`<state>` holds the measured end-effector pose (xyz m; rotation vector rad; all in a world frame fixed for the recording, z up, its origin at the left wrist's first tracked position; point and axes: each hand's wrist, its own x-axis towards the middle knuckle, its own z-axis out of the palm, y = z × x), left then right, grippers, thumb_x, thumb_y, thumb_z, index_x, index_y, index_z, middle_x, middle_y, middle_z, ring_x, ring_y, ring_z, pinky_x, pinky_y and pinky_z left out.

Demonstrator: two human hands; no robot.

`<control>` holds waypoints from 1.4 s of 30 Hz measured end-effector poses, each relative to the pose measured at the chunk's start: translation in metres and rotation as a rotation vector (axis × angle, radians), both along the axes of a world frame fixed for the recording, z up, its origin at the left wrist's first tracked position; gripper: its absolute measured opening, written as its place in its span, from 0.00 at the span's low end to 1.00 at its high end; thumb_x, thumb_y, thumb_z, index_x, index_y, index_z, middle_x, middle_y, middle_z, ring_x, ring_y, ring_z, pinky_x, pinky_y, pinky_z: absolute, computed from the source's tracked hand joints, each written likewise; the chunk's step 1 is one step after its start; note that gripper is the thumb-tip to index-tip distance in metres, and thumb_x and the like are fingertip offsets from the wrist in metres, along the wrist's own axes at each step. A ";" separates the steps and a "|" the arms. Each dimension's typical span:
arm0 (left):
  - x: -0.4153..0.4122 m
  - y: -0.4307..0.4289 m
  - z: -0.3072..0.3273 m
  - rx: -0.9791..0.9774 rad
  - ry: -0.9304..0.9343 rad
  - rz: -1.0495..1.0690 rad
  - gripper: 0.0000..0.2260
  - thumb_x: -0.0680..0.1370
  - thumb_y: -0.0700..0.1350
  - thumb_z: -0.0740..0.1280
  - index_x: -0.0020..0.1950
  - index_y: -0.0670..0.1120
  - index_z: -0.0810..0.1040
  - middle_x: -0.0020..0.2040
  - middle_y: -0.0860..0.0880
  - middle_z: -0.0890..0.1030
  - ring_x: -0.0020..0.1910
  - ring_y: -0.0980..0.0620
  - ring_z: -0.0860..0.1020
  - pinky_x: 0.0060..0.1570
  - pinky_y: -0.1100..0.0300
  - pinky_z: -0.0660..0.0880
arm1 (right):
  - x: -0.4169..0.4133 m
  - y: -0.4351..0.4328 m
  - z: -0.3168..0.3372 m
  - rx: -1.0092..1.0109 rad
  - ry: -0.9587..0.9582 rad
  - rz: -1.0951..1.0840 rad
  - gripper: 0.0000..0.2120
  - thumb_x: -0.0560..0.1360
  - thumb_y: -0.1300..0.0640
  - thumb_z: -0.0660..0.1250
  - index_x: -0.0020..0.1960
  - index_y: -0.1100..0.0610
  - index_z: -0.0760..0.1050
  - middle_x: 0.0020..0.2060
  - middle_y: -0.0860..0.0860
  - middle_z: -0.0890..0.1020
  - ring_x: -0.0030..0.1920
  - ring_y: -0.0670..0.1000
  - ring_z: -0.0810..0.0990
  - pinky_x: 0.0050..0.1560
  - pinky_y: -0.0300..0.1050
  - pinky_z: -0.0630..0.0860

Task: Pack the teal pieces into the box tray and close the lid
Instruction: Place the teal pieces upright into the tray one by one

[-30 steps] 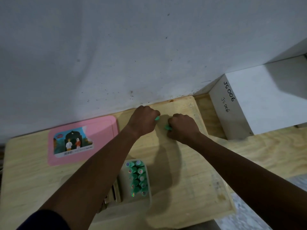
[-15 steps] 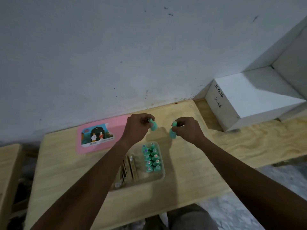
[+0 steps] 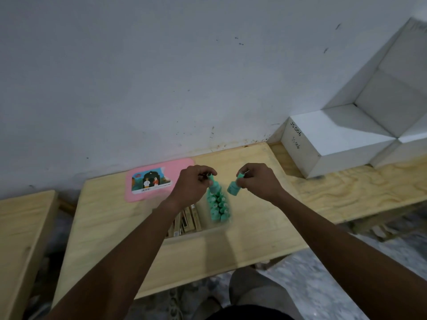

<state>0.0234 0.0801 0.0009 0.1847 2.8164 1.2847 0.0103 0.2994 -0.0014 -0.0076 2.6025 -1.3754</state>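
Note:
Each hand pinches one small teal piece above the box tray (image 3: 184, 236). My left hand (image 3: 193, 183) holds a teal piece (image 3: 214, 187) by its top, hanging just over the tray's far end. My right hand (image 3: 257, 181) holds a second teal piece (image 3: 233, 187), tilted, a little to the right of the tray. Several teal pieces (image 3: 218, 207) stand packed in two rows in the tray's right part. Brown flat cards (image 3: 187, 220) fill its left part, partly hidden by my left forearm. The pink lid (image 3: 180, 166) lies flat at the table's back left.
The tray sits on a light wooden table (image 3: 254, 227) against a white wall. White foam blocks (image 3: 335, 139) stand on a wooden bench to the right. Another wooden surface (image 3: 20, 227) lies at the left. My knee (image 3: 254, 289) shows below the table's front edge.
Both hands have lifted from the table's back edge, each with a teal piece, and come toward the tray. The camera has pulled back and up.

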 end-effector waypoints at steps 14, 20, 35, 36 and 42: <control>0.038 -0.013 -0.007 -0.030 -0.044 0.004 0.11 0.74 0.32 0.69 0.51 0.44 0.84 0.32 0.60 0.75 0.29 0.67 0.74 0.32 0.77 0.67 | 0.021 -0.015 0.001 0.109 0.077 0.060 0.07 0.67 0.56 0.73 0.44 0.49 0.81 0.37 0.48 0.84 0.38 0.46 0.82 0.39 0.41 0.77; 0.046 -0.013 -0.016 -0.033 -0.089 0.024 0.10 0.74 0.34 0.71 0.53 0.45 0.84 0.39 0.55 0.79 0.34 0.65 0.77 0.37 0.77 0.68 | 0.025 -0.017 -0.007 0.153 0.031 0.142 0.06 0.72 0.56 0.72 0.49 0.52 0.82 0.39 0.49 0.84 0.39 0.46 0.84 0.34 0.33 0.71; 0.057 -0.004 -0.054 -0.011 -0.176 0.031 0.11 0.70 0.34 0.74 0.48 0.46 0.83 0.42 0.52 0.82 0.35 0.65 0.77 0.37 0.78 0.70 | 0.036 -0.020 -0.037 0.251 0.029 0.307 0.08 0.73 0.56 0.72 0.52 0.51 0.84 0.46 0.47 0.84 0.37 0.43 0.80 0.43 0.40 0.73; 0.058 -0.003 -0.057 -0.014 -0.174 0.028 0.10 0.69 0.34 0.74 0.47 0.47 0.83 0.41 0.52 0.82 0.34 0.65 0.77 0.37 0.77 0.70 | 0.038 -0.020 -0.039 0.267 0.034 0.324 0.08 0.73 0.56 0.72 0.52 0.52 0.84 0.47 0.47 0.84 0.36 0.42 0.79 0.42 0.40 0.71; 0.064 0.004 -0.070 -0.002 -0.184 -0.005 0.11 0.70 0.31 0.70 0.46 0.44 0.83 0.40 0.52 0.82 0.33 0.65 0.77 0.37 0.76 0.69 | 0.046 -0.024 -0.048 0.472 0.124 0.443 0.09 0.73 0.54 0.70 0.53 0.49 0.83 0.48 0.45 0.84 0.42 0.47 0.77 0.44 0.44 0.75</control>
